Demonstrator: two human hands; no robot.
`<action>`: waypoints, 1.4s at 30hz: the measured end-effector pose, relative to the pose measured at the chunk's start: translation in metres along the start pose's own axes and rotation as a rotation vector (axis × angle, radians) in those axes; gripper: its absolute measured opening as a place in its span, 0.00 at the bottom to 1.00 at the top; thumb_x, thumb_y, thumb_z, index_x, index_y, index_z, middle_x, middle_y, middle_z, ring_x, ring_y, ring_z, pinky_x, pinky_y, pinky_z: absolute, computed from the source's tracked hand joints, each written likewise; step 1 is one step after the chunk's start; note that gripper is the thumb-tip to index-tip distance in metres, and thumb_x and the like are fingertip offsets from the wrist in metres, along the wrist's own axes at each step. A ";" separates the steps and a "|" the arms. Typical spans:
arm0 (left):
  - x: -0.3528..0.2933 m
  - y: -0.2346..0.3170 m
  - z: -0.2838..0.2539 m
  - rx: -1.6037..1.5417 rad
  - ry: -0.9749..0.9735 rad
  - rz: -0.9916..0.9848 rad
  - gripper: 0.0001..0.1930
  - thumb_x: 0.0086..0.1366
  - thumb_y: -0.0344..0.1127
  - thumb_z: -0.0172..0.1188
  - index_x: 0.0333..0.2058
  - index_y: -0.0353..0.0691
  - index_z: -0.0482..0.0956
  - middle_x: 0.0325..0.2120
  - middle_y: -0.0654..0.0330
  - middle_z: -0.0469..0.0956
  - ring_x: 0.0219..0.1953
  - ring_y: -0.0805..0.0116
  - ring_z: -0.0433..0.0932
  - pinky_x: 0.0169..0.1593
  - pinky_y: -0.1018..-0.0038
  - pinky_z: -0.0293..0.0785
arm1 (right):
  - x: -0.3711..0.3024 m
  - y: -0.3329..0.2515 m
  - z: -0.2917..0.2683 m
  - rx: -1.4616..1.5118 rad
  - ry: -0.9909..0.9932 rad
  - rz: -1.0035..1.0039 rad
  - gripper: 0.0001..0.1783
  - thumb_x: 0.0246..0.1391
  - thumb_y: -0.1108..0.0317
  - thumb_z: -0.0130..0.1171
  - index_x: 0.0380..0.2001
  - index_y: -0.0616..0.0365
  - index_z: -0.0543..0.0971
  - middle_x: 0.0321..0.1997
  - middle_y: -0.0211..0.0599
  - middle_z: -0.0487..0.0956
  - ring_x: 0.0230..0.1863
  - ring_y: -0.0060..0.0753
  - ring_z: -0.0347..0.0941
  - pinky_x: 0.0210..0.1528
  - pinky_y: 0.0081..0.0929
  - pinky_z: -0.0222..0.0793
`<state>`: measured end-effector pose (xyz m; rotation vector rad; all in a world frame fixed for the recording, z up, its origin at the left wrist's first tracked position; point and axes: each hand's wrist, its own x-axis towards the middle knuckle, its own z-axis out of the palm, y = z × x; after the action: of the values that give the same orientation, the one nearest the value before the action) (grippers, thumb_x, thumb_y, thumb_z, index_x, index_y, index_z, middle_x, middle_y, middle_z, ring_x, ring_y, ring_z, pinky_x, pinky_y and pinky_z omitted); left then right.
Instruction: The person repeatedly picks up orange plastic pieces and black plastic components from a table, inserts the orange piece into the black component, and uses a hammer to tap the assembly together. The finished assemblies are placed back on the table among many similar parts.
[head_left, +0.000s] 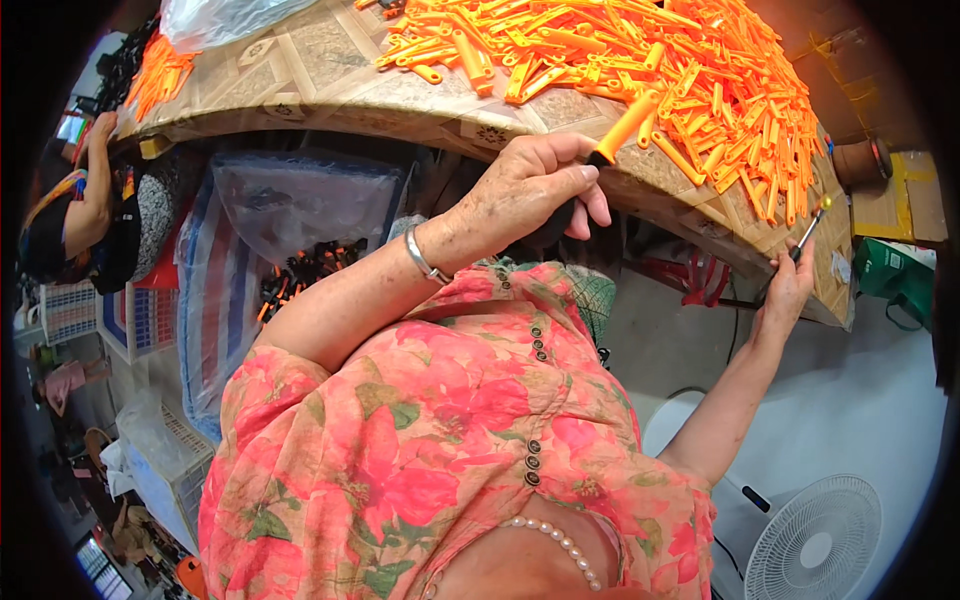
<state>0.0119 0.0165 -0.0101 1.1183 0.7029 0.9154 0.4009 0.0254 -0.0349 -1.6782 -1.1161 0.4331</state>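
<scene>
My left hand (540, 188), with a silver bangle at the wrist, is closed around an orange and black plastic piece (627, 128). Its orange end sticks up past my fingers; the black part below is mostly hidden in my palm. Out to the right, near the table's corner, my right hand (786, 290) grips a slim rod-shaped tool (804, 236) with a dark shaft and a small yellowish tip pointing up. A large heap of flat orange plastic parts (600, 50) covers the table (330, 60) just beyond my hands.
A smaller orange pile (160, 75) and a clear plastic bag (230, 20) lie at the far left, beside another person's arm (95, 190). Below the table, a striped sack (225, 270) stands near black and orange parts (305, 275). A white fan (815, 545) is at lower right.
</scene>
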 end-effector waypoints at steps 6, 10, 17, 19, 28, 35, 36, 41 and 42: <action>0.003 0.007 0.005 -0.119 -0.081 -0.078 0.14 0.72 0.37 0.50 0.46 0.33 0.76 0.26 0.61 0.80 0.24 0.77 0.77 0.34 0.81 0.75 | 0.046 0.023 -0.017 -0.151 0.033 -0.039 0.34 0.60 0.67 0.56 0.67 0.64 0.60 0.58 0.40 0.72 0.51 0.29 0.69 0.54 0.27 0.64; 0.007 0.001 -0.002 -0.300 -0.176 -0.186 0.15 0.73 0.39 0.49 0.43 0.31 0.76 0.21 0.60 0.77 0.20 0.74 0.75 0.28 0.78 0.74 | 0.029 -0.010 0.004 -0.684 0.162 -0.549 0.31 0.61 0.62 0.58 0.64 0.62 0.66 0.61 0.43 0.72 0.60 0.33 0.67 0.60 0.31 0.61; 0.008 -0.012 -0.003 -0.739 -0.337 -0.435 0.15 0.72 0.39 0.49 0.37 0.28 0.73 0.13 0.60 0.70 0.14 0.68 0.72 0.22 0.74 0.73 | -0.095 -0.109 0.100 0.633 -0.735 0.049 0.27 0.63 0.62 0.57 0.61 0.65 0.70 0.49 0.37 0.79 0.45 0.18 0.71 0.50 0.19 0.66; 0.007 -0.015 -0.003 -0.725 -0.343 -0.444 0.16 0.71 0.40 0.50 0.38 0.29 0.73 0.15 0.60 0.71 0.15 0.69 0.73 0.22 0.75 0.73 | -0.111 -0.117 0.115 0.813 -0.823 0.226 0.20 0.62 0.64 0.59 0.51 0.68 0.75 0.41 0.35 0.80 0.37 0.18 0.72 0.42 0.18 0.67; 0.003 -0.018 -0.013 0.096 -0.115 0.041 0.11 0.69 0.31 0.57 0.48 0.34 0.73 0.28 0.66 0.77 0.32 0.81 0.76 0.38 0.82 0.74 | -0.123 -0.107 0.136 0.580 -0.613 0.133 0.10 0.60 0.66 0.62 0.39 0.62 0.79 0.30 0.26 0.76 0.26 0.14 0.64 0.29 0.15 0.59; -0.010 -0.014 -0.021 0.528 -0.014 0.207 0.05 0.67 0.28 0.53 0.39 0.34 0.76 0.18 0.63 0.76 0.21 0.77 0.76 0.27 0.77 0.73 | -0.142 -0.115 0.152 0.450 -0.656 0.037 0.08 0.60 0.67 0.61 0.35 0.62 0.77 0.30 0.26 0.76 0.29 0.13 0.66 0.32 0.14 0.62; -0.013 -0.015 -0.024 0.515 -0.009 0.187 0.05 0.67 0.28 0.53 0.39 0.33 0.76 0.18 0.63 0.76 0.21 0.77 0.76 0.27 0.77 0.73 | -0.141 -0.114 0.154 0.411 -0.684 -0.008 0.08 0.59 0.69 0.62 0.36 0.63 0.77 0.31 0.26 0.77 0.31 0.13 0.68 0.33 0.15 0.65; -0.060 -0.009 -0.079 0.252 0.015 -0.129 0.07 0.70 0.31 0.54 0.37 0.34 0.77 0.21 0.67 0.76 0.22 0.80 0.74 0.27 0.81 0.71 | -0.144 -0.126 0.157 0.335 -0.916 -0.020 0.14 0.58 0.69 0.63 0.45 0.63 0.77 0.34 0.23 0.74 0.31 0.10 0.66 0.34 0.12 0.64; -0.078 -0.002 -0.097 0.243 0.058 -0.248 0.07 0.70 0.32 0.53 0.37 0.34 0.77 0.21 0.68 0.76 0.23 0.81 0.74 0.28 0.81 0.71 | -0.145 -0.124 0.157 0.374 -0.899 0.008 0.14 0.58 0.69 0.63 0.46 0.63 0.77 0.35 0.23 0.74 0.31 0.10 0.65 0.34 0.12 0.64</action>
<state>-0.1065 -0.0108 -0.0386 1.1891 0.9964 0.6651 0.1562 -0.0039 -0.0218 -1.1466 -1.5268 1.3958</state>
